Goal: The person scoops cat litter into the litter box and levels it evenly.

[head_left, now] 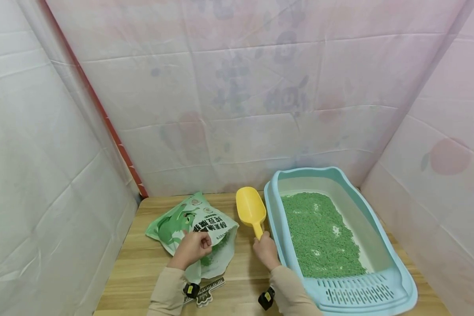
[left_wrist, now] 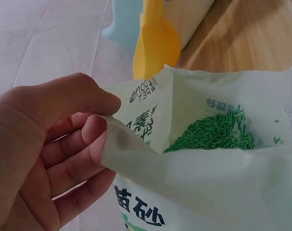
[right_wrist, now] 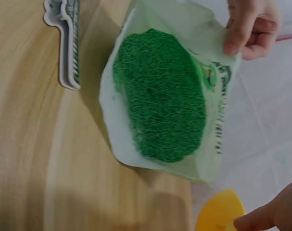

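Observation:
A green-and-white bag of cat litter point(head_left: 211, 210) lies on the wooden table with its mouth facing me, and green pellets point(left_wrist: 213, 132) show inside. My left hand point(head_left: 192, 250) pinches the edge of the bag's mouth between thumb and fingers, holding it apart. My right hand point(head_left: 266, 251) grips the handle of a yellow scoop point(head_left: 249, 204) between the bag and a blue litter box point(head_left: 277, 219). The scoop's bowl points away from me, and no pellets show in it. A layer of green pellets point(head_left: 320, 237) covers much of the box's floor, with pale patches between.
A bag clip with piano-key markings point(head_left: 215, 285) lies on the table point(head_left: 130, 263) near my left wrist. The litter box has a slotted front step point(head_left: 359, 289) and takes up the table's right side. Pale sheets point(head_left: 241, 87) hang behind and on both sides.

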`<control>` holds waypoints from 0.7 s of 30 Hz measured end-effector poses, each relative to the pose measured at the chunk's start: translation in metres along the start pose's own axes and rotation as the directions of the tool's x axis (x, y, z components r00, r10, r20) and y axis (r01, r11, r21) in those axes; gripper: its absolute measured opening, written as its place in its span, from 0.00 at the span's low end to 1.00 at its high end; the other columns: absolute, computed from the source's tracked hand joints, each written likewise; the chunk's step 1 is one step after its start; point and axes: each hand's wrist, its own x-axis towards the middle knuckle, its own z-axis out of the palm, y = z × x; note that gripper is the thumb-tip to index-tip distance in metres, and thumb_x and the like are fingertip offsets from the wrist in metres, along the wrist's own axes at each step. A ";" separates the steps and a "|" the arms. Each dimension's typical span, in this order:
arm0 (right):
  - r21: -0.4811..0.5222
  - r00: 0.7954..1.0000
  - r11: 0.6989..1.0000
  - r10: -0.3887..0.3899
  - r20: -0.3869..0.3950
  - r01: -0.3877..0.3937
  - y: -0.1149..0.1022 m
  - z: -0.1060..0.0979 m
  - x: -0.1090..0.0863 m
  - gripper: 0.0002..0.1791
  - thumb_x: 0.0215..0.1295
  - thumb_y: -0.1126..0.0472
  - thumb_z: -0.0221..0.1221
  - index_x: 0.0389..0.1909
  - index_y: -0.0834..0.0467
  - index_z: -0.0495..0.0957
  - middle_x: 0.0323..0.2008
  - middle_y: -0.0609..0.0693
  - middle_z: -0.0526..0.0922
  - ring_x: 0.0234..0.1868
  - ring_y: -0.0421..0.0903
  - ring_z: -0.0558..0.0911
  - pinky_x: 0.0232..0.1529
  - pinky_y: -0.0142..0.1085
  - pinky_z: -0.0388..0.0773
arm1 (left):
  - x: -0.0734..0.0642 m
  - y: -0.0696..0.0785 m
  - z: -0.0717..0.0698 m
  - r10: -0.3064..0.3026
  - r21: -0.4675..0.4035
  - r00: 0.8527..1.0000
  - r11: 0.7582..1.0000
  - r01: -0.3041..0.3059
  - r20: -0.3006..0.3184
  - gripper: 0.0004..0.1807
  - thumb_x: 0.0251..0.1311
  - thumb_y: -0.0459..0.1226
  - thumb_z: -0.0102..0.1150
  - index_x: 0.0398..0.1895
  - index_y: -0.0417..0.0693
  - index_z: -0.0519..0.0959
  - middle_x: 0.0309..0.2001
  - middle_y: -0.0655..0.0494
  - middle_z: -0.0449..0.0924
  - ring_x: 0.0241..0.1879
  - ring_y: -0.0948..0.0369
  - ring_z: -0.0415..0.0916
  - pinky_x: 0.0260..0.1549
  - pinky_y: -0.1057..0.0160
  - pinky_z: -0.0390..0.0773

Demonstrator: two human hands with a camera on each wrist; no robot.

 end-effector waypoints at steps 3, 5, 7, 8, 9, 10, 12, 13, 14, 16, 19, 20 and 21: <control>0.004 1.000 1.000 0.029 -0.009 -0.029 0.002 0.007 0.001 0.13 0.62 0.64 0.55 0.39 0.71 0.68 0.24 0.62 0.76 0.23 0.51 0.74 0.23 0.42 0.69 | 0.000 -0.001 0.000 -0.011 -0.019 1.000 1.000 0.011 0.007 0.08 0.46 0.30 0.64 0.20 0.50 0.76 0.18 0.63 0.75 0.20 0.75 0.64 0.27 0.72 0.69; 0.005 0.999 0.999 0.044 -0.012 -0.044 0.003 0.011 0.001 0.13 0.62 0.63 0.55 0.39 0.71 0.68 0.24 0.62 0.77 0.23 0.52 0.74 0.24 0.43 0.69 | -0.001 -0.001 0.001 -0.023 -0.047 1.000 0.999 0.023 0.011 0.07 0.48 0.31 0.64 0.20 0.50 0.76 0.19 0.63 0.75 0.20 0.75 0.64 0.24 0.73 0.69; 0.009 0.998 0.998 0.056 -0.010 -0.056 0.004 0.014 0.002 0.14 0.63 0.63 0.55 0.40 0.72 0.68 0.25 0.62 0.77 0.23 0.53 0.75 0.24 0.44 0.69 | -0.002 -0.002 0.001 -0.023 -0.068 1.000 0.997 0.024 0.006 0.08 0.49 0.32 0.65 0.21 0.51 0.76 0.20 0.63 0.76 0.21 0.76 0.65 0.24 0.74 0.70; 0.011 0.998 0.998 0.061 -0.006 -0.061 0.005 0.016 0.002 0.15 0.63 0.63 0.55 0.41 0.72 0.68 0.25 0.63 0.77 0.24 0.53 0.75 0.24 0.44 0.69 | -0.002 -0.002 0.001 -0.019 -0.083 1.000 0.996 0.019 0.004 0.08 0.49 0.32 0.66 0.22 0.51 0.76 0.20 0.63 0.76 0.21 0.76 0.65 0.24 0.74 0.70; 0.014 0.998 0.998 0.068 0.002 -0.068 0.006 0.017 0.003 0.16 0.63 0.63 0.55 0.43 0.73 0.68 0.25 0.63 0.77 0.24 0.52 0.75 0.24 0.44 0.69 | -0.002 -0.002 0.002 -0.012 -0.093 1.000 0.996 0.012 0.001 0.08 0.49 0.32 0.66 0.22 0.51 0.76 0.20 0.62 0.76 0.21 0.76 0.66 0.24 0.74 0.70; 0.016 0.997 0.997 0.072 0.008 -0.072 0.007 0.018 0.003 0.18 0.63 0.63 0.54 0.46 0.74 0.68 0.26 0.63 0.77 0.24 0.52 0.75 0.24 0.44 0.69 | -0.003 -0.002 0.002 -0.010 -0.105 1.000 0.994 0.010 0.002 0.08 0.50 0.33 0.66 0.22 0.51 0.76 0.21 0.62 0.76 0.22 0.77 0.66 0.25 0.74 0.71; 0.021 0.997 0.997 0.080 0.015 -0.080 0.008 0.020 0.005 0.23 0.64 0.62 0.54 0.53 0.76 0.67 0.27 0.63 0.78 0.24 0.52 0.75 0.24 0.43 0.69 | -0.003 -0.003 0.002 0.003 -0.117 1.000 0.993 -0.003 0.000 0.08 0.49 0.32 0.67 0.23 0.51 0.76 0.22 0.62 0.77 0.22 0.77 0.66 0.25 0.75 0.72; 0.025 0.996 0.996 0.085 0.021 -0.086 0.009 0.021 0.005 0.25 0.64 0.62 0.53 0.56 0.76 0.65 0.28 0.64 0.78 0.25 0.52 0.75 0.25 0.43 0.69 | -0.004 -0.003 0.002 0.004 -0.123 1.000 0.992 -0.004 0.002 0.08 0.49 0.32 0.67 0.23 0.51 0.76 0.22 0.62 0.77 0.22 0.77 0.66 0.25 0.74 0.72; 0.030 0.996 0.996 0.089 0.027 -0.090 0.009 0.021 0.005 0.27 0.65 0.62 0.53 0.59 0.76 0.64 0.29 0.64 0.78 0.25 0.51 0.75 0.25 0.43 0.69 | -0.004 -0.003 0.002 0.000 -0.127 1.000 0.992 0.000 0.002 0.08 0.49 0.32 0.67 0.23 0.51 0.76 0.22 0.62 0.77 0.23 0.77 0.66 0.26 0.74 0.72; 0.036 0.995 0.995 0.092 0.026 -0.093 0.010 0.023 0.006 0.29 0.65 0.62 0.53 0.62 0.76 0.61 0.30 0.65 0.79 0.25 0.51 0.75 0.25 0.43 0.69 | -0.005 -0.004 0.001 -0.013 -0.134 1.000 0.991 0.014 0.004 0.08 0.49 0.33 0.67 0.23 0.51 0.76 0.22 0.62 0.78 0.23 0.78 0.67 0.26 0.74 0.73; 0.045 0.994 0.994 0.100 0.036 -0.101 0.012 0.025 0.006 0.27 0.66 0.62 0.52 0.59 0.77 0.63 0.29 0.65 0.78 0.25 0.51 0.74 0.24 0.42 0.69 | -0.008 -0.006 0.000 -0.037 -0.145 0.999 0.989 0.035 -0.006 0.08 0.50 0.35 0.68 0.24 0.52 0.77 0.23 0.63 0.78 0.23 0.78 0.67 0.27 0.74 0.73; 0.046 0.994 0.994 0.101 0.039 -0.102 0.012 0.026 0.006 0.26 0.66 0.62 0.52 0.58 0.76 0.63 0.28 0.64 0.78 0.24 0.51 0.74 0.24 0.41 0.68 | -0.009 -0.007 -0.001 -0.042 -0.149 0.999 0.988 0.040 -0.010 0.08 0.50 0.36 0.69 0.24 0.52 0.77 0.22 0.63 0.78 0.23 0.78 0.67 0.26 0.74 0.74; 0.049 0.994 0.993 0.101 0.045 -0.103 0.012 0.027 0.006 0.26 0.66 0.62 0.52 0.57 0.77 0.64 0.28 0.63 0.78 0.24 0.50 0.74 0.24 0.41 0.68 | -0.011 -0.008 -0.001 -0.046 -0.153 0.999 0.987 0.044 -0.012 0.08 0.50 0.37 0.69 0.23 0.52 0.77 0.22 0.63 0.79 0.22 0.78 0.68 0.26 0.74 0.74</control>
